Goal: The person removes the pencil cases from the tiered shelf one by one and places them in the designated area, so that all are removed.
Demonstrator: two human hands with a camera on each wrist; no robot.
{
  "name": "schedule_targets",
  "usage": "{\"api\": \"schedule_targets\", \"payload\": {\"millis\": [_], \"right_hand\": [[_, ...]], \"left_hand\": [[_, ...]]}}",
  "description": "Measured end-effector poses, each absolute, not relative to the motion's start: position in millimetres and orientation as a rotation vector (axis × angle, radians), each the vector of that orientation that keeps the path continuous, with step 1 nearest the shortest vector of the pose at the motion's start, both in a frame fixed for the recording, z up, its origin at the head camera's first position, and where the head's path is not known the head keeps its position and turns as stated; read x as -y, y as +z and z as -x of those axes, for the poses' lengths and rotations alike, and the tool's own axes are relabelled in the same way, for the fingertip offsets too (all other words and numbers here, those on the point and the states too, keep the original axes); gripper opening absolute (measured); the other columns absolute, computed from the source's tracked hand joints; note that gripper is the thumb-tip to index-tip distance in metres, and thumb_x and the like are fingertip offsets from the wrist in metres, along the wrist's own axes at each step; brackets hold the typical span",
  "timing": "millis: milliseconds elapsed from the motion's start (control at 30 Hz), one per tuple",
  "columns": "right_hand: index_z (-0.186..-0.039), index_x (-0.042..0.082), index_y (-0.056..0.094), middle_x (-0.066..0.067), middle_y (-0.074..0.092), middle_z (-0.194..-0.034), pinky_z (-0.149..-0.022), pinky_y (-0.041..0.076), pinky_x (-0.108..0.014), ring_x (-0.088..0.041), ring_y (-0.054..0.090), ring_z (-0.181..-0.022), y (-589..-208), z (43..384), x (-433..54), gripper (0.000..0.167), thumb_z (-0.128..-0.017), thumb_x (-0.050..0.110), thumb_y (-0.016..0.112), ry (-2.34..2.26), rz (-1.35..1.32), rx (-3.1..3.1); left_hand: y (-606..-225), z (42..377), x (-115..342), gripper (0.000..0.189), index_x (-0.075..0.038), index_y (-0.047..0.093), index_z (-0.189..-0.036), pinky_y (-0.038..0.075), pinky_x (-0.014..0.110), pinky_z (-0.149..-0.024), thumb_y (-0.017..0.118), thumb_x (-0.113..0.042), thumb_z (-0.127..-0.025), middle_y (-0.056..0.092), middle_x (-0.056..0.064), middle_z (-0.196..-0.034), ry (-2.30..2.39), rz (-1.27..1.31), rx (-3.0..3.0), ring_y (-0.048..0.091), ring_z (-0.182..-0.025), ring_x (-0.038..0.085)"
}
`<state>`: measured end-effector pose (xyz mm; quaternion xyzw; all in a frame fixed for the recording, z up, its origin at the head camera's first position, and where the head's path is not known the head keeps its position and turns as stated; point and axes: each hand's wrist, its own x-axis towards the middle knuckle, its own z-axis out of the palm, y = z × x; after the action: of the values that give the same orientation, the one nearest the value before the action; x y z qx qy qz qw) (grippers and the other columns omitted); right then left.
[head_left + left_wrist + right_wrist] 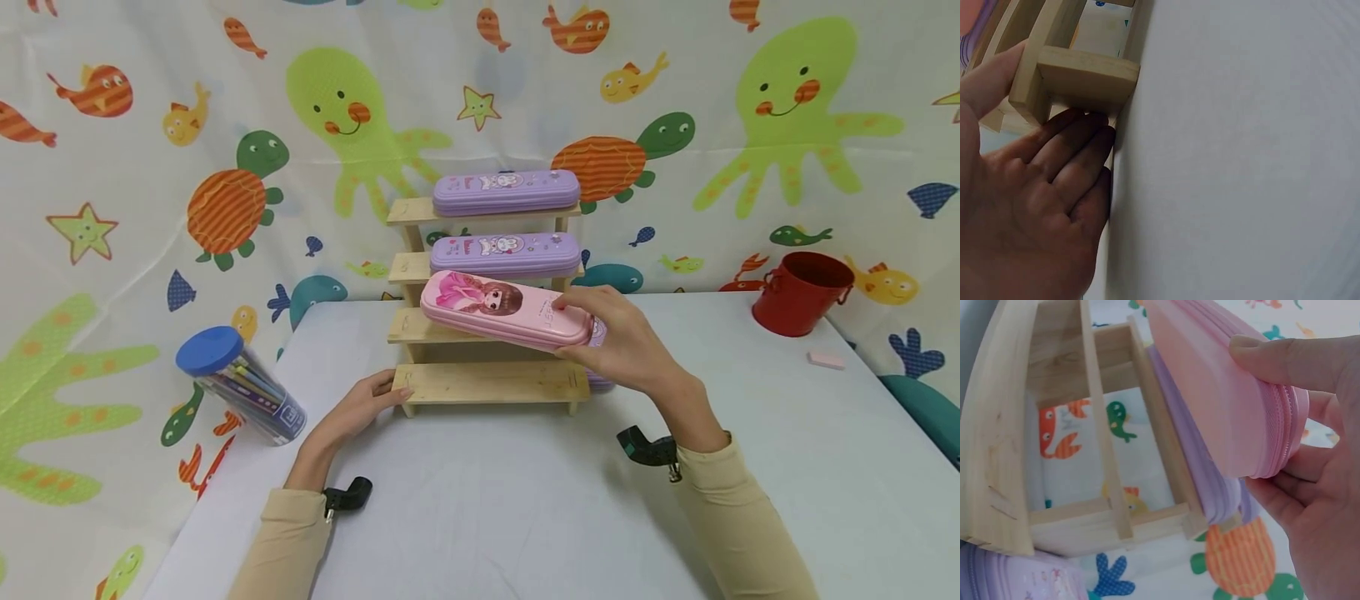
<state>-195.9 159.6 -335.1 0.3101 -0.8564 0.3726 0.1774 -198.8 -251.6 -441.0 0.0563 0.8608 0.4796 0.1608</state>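
My right hand grips one end of a pink zippered pencil case with a doll picture on its lid. The case is held in the air, slightly tilted, in front of a stepped wooden display rack. In the right wrist view, thumb and fingers pinch the case across its zipped sides. At the rack's lower left corner, my left hand holds the end of the bottom step. The left wrist view shows its thumb on the board and its fingers against the leg.
Purple pencil cases lie on the top tier and second tier; more purple shows behind the right hand and the bottom step. A blue-lidded tub of pencils stands left. At right are a red bucket and a small pink block.
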Motion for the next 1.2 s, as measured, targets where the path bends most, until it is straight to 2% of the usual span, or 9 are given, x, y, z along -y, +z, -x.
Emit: {"api": "schedule_targets", "payload": {"millis": [167,267,367,600,833,933,1000,1200], "right_hand": [[-0.123,0.014,0.066,-0.005,0.064,-0.131,-0.101,0.048,-0.036,-0.021,0.053,-0.121,-329,191,-164,0.063,-0.066,0.010,0.093,1.046,-0.906,2.339],[-0.122,0.013,0.066,-0.006,0.065,-0.130,-0.101,0.045,-0.024,-0.021,0.053,-0.121,-327,189,-168,0.064,-0.065,0.008,0.093,1.043,-0.905,2.294],[-0.122,0.011,0.067,-0.007,0.065,-0.130,-0.100,0.042,-0.017,-0.022,0.053,-0.121,-325,189,-174,0.063,-0.065,0.005,0.093,1.051,-0.882,2.254],[-0.120,0.006,0.067,-0.013,0.067,-0.126,-0.101,0.039,-0.013,-0.027,0.056,-0.118,-321,189,-188,0.063,-0.063,-0.002,0.092,1.064,-0.819,2.156],[-0.121,0.004,0.067,-0.013,0.068,-0.123,-0.101,0.039,-0.011,-0.027,0.058,-0.118,-319,188,-199,0.063,-0.062,-0.002,0.092,1.050,-0.729,2.118],[-0.119,0.003,0.068,-0.014,0.069,-0.121,-0.099,0.039,-0.011,-0.023,0.058,-0.114,-318,188,-205,0.064,-0.061,-0.004,0.092,1.036,-0.692,2.091],[-0.120,0.004,0.068,-0.013,0.069,-0.121,-0.096,0.039,-0.011,-0.016,0.057,-0.113,-318,188,-208,0.064,-0.061,-0.004,0.092,1.034,-0.655,2.087],[-0.125,0.009,0.066,-0.012,0.065,-0.129,-0.094,0.037,-0.012,-0.003,0.048,-0.120,-320,186,-215,0.066,-0.065,-0.003,0.090,1.026,-0.521,2.112]], "left_hand": [[-441,199,252,0.074,0.000,0.032,-0.153,0.026,0.064,-0.117,0.059,-0.042,-0.098,0.043,0.022,-0.153,1.377,-0.169,-2.456,0.037,-0.144,0.042],[-441,199,253,0.074,-0.001,0.032,-0.153,0.026,0.064,-0.117,0.059,-0.042,-0.098,0.044,0.022,-0.153,1.380,-0.181,-2.458,0.037,-0.144,0.042],[-441,199,253,0.074,-0.001,0.032,-0.153,0.026,0.064,-0.117,0.059,-0.041,-0.098,0.045,0.022,-0.152,1.383,-0.185,-2.456,0.038,-0.144,0.042],[-442,199,253,0.073,-0.001,0.033,-0.153,0.025,0.065,-0.117,0.059,-0.041,-0.098,0.046,0.022,-0.151,1.388,-0.186,-2.453,0.039,-0.143,0.042],[-444,198,254,0.072,-0.001,0.033,-0.153,0.026,0.064,-0.117,0.059,-0.042,-0.098,0.048,0.021,-0.150,1.384,-0.179,-2.459,0.041,-0.142,0.041],[-444,198,253,0.072,0.000,0.033,-0.152,0.027,0.064,-0.116,0.059,-0.040,-0.099,0.049,0.022,-0.148,1.394,-0.193,-2.453,0.043,-0.140,0.040],[-444,197,252,0.071,0.000,0.034,-0.152,0.027,0.063,-0.117,0.059,-0.039,-0.099,0.050,0.022,-0.148,1.408,-0.201,-2.447,0.045,-0.139,0.039],[-442,197,253,0.071,-0.001,0.034,-0.152,0.027,0.062,-0.118,0.059,-0.040,-0.098,0.050,0.021,-0.148,1.407,-0.188,-2.446,0.044,-0.140,0.039]]}}
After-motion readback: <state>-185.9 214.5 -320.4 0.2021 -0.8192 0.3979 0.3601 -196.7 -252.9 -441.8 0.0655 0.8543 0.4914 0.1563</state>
